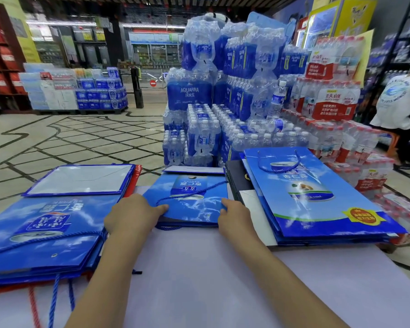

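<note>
Your left hand point(135, 216) is gripping the near left corner of the flat blue gift bag point(194, 197), with its fingertips lying on the printed face and the rest of the hand curled at the edge. Your right hand point(237, 215) is gripping the near right corner in the same way. Whether the thumbs are reaching under the edge cannot be told. The gift bag is lying flat at the middle of the table point(199, 280), mouth edge towards you, with its cord handle point(189, 194) trailing across the print. It is sitting between the left stack point(45, 223) and the right stack point(305, 192) of similar flat bags, near both. Shrink-wrapped water packs point(194, 93) are standing on the floor beyond the table. Judging from the grip, you are taking hold of the bag's mouth, either to open it or to lift it off the table. No panel is parting yet, and the bag is not rising. The next move is likely calling for an even pull from both corners, so that the bag is not twisting or creasing. Watch the cord handle: it is lying loose close to your left fingertips and could be catching under them as the bag is moving.
</note>
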`<state>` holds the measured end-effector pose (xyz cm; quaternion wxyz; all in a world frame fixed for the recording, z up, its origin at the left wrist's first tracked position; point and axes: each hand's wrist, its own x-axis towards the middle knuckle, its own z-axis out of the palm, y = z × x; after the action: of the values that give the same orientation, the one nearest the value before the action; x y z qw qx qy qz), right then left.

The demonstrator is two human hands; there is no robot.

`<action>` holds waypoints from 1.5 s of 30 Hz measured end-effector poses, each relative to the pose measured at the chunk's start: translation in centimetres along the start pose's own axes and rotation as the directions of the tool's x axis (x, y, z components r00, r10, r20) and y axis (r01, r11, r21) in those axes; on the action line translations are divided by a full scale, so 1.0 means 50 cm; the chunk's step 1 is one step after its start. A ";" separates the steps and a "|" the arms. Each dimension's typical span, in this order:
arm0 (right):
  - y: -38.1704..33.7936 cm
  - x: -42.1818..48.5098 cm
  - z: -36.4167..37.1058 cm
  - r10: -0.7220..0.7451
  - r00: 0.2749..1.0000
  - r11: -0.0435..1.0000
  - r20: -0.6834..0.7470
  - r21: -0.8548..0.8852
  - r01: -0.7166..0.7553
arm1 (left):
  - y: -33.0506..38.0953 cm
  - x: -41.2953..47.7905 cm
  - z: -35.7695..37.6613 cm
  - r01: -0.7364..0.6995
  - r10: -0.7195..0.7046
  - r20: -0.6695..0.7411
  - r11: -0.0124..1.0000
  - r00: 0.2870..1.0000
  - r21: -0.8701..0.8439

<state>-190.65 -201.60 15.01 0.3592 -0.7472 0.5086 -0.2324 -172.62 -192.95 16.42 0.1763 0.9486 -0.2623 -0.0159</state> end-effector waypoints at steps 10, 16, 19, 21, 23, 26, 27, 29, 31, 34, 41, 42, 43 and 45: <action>-0.018 -0.014 -0.009 -0.070 0.992 0.934 0.105 -0.344 0.102 | 0.030 -0.009 -0.021 -0.344 0.353 -0.137 0.935 0.925 0.088; -0.011 -0.013 0.013 -0.113 0.985 0.863 0.129 -0.479 0.162 | 0.100 0.012 0.038 -0.511 0.521 0.206 0.853 0.828 -0.106; -0.011 -0.020 0.014 -0.130 0.985 0.853 0.113 -0.494 0.170 | 0.101 0.019 0.057 -0.533 0.548 0.206 0.837 0.811 -0.127; -0.014 -0.024 0.011 -0.154 0.983 0.836 0.101 -0.518 0.184 | 0.090 0.022 0.059 -0.545 0.559 0.191 0.829 0.807 -0.124; -0.016 -0.026 0.008 -0.171 0.980 0.794 0.102 -0.574 0.199 | 0.073 0.019 0.049 -0.583 0.570 0.204 0.812 0.796 0.004; -0.020 -0.028 0.005 -0.234 0.966 0.711 0.115 -0.658 0.250 | 0.051 0.011 0.014 -0.659 0.591 0.303 0.715 0.748 0.232; -0.019 -0.025 0.005 -0.254 0.960 0.708 0.114 -0.654 0.265 | 0.047 0.007 -0.002 -0.674 0.585 0.342 0.687 0.735 0.273; -0.014 -0.015 0.008 -0.285 0.949 0.720 0.134 -0.623 0.305 | 0.040 0.001 -0.030 -0.666 0.546 0.387 0.665 0.743 0.338; -0.010 -0.004 0.010 -0.282 0.941 0.766 0.189 -0.546 0.340 | 0.032 0.001 -0.041 -0.627 0.508 0.373 0.683 0.776 0.375; -0.014 -0.002 0.008 -0.307 0.910 0.787 0.277 -0.464 0.407 | 0.025 -0.007 -0.036 -0.585 0.491 0.320 0.717 0.810 0.380; -0.003 -0.004 0.019 -0.272 0.929 0.919 0.252 -0.217 0.328 | 0.052 -0.017 0.063 -0.645 0.640 0.088 0.763 0.763 0.041; 0.001 -0.001 0.018 -0.285 0.930 0.925 0.234 -0.187 0.331 | 0.051 -0.017 0.064 -0.643 0.640 0.089 0.765 0.763 0.019; 0.006 0.003 0.016 -0.304 0.928 0.926 0.216 -0.162 0.341 | 0.049 -0.016 0.062 -0.652 0.649 0.101 0.759 0.754 -0.007; 0.017 0.013 0.011 -0.329 0.925 0.922 0.192 -0.146 0.358 | 0.041 -0.014 0.052 -0.687 0.684 0.135 0.726 0.717 -0.027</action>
<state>-190.54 -202.22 13.99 0.2848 -0.8706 0.3567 -0.1835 -174.54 -195.12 14.63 0.1398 0.7830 -0.6060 -0.0105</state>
